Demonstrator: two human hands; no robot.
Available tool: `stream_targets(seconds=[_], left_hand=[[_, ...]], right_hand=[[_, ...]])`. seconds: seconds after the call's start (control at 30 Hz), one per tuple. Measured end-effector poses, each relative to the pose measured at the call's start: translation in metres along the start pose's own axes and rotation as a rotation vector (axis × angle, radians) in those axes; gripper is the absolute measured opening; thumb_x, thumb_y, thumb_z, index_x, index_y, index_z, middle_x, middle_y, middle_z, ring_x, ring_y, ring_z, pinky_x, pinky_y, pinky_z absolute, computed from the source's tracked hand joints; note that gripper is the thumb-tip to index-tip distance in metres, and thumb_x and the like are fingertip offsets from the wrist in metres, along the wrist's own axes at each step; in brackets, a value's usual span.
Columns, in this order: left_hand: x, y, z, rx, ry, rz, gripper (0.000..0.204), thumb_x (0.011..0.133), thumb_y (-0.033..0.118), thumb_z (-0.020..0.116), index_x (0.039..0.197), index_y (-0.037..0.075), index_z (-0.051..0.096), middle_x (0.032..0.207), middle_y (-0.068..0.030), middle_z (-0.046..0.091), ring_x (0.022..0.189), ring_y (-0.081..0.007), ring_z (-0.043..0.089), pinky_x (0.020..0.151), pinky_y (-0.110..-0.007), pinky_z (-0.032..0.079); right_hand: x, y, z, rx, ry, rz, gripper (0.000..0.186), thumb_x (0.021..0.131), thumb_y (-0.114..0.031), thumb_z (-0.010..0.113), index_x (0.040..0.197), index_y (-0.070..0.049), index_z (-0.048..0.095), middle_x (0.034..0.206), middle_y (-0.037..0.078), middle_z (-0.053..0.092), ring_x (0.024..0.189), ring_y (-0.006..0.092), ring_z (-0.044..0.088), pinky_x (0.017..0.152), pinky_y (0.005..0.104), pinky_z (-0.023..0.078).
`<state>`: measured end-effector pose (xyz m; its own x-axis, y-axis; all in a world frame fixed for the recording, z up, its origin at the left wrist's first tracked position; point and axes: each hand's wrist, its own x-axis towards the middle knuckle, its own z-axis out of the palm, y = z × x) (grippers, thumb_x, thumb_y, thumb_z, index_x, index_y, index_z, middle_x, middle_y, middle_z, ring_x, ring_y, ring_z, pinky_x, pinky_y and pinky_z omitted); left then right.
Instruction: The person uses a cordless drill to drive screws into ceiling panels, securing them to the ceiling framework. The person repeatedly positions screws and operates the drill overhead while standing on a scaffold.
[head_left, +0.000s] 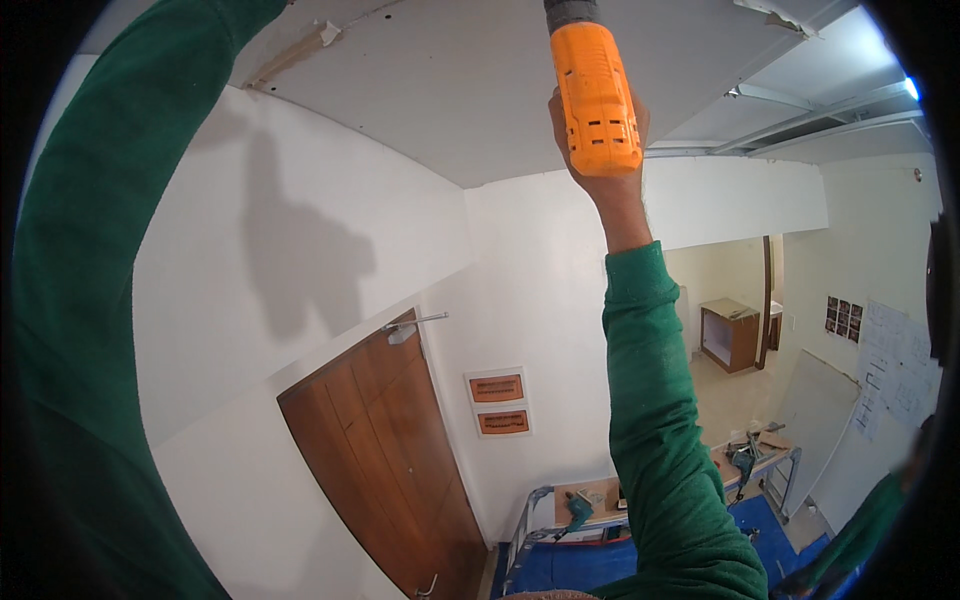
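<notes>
My right arm reaches up in a green sleeve, and my right hand [597, 188] is closed round an orange power drill [597, 95]. The drill's body hides most of the fingers. Its dark chuck end [570, 11] points up past the top edge, so the tip is out of sight. Overhead spreads a grey ceiling board [440, 90] with a few screw spots and a torn, rough edge at the left. My left arm [110, 200] is raised along the left side; the hand lies beyond the top edge.
Below stands a work platform [600, 512] with a teal drill [577, 510] on it. More tools lie on a second bench [765, 455]. A brown door [385, 450] is at lower left. Another person's green sleeve [865, 530] shows at lower right. Metal ceiling framing [790, 125] is exposed upper right.
</notes>
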<state>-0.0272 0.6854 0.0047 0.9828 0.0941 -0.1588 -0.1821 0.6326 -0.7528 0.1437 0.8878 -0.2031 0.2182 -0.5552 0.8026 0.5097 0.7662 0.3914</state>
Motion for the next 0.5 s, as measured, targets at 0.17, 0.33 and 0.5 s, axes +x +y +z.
stream_targets(seconds=[0.17, 0.33, 0.5], left_hand=[[-0.001, 0.002, 0.000, 0.030, 0.001, -0.017, 0.027, 0.102, 0.022, 0.067, 0.128, 0.027, 0.073, 0.096, 0.0014, 0.079, 0.075, -0.0123, 0.073, 0.058, -0.025, 0.058], [0.001, 0.002, -0.001, 0.018, 0.016, -0.002, 0.028, 0.102, 0.021, 0.068, 0.128, 0.027, 0.073, 0.096, 0.0013, 0.079, 0.075, -0.0121, 0.073, 0.058, -0.025, 0.058], [0.002, 0.002, -0.003, 0.031, -0.008, -0.015, 0.027, 0.101, 0.021, 0.068, 0.127, 0.027, 0.074, 0.094, 0.0010, 0.079, 0.074, -0.0123, 0.073, 0.059, -0.026, 0.059]], right_hand=[[0.000, 0.003, -0.001, -0.042, 0.034, -0.083, 0.036, 0.084, -0.011, 0.085, 0.113, -0.008, 0.065, 0.088, 0.003, 0.072, 0.074, 0.0171, 0.071, 0.071, 0.0307, 0.061], [0.001, 0.006, -0.006, -0.055, 0.000, -0.075, 0.051, 0.078, -0.011, 0.090, 0.122, -0.008, 0.064, 0.092, 0.004, 0.075, 0.079, 0.0179, 0.073, 0.076, 0.0313, 0.063], [0.005, 0.000, -0.015, 0.002, -0.074, 0.072, 0.054, 0.080, -0.017, 0.091, 0.125, -0.008, 0.063, 0.093, 0.007, 0.075, 0.081, 0.0207, 0.075, 0.078, 0.0332, 0.063]])
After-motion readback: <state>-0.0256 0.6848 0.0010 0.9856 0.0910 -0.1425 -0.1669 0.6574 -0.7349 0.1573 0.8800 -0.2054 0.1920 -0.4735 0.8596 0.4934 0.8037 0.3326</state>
